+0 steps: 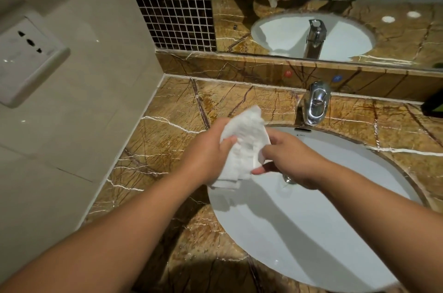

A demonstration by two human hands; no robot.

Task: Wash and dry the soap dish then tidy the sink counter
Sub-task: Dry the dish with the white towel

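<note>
White cloth [242,146] is bunched between both hands over the sink's [311,232] left rim, left hand [206,156] fingers clamped round it, right hand [287,161] pinching its edge, likely wiping something; no soap dish shows.

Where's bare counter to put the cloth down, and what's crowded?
Bare marble counter lies left of the basin, bordered by the tiled wall and the backsplash. The strip right of the faucet is open until a dark object at the frame edge. Both hands, left hand and right hand, crowd the basin's near-left rim with the white cloth.
</note>
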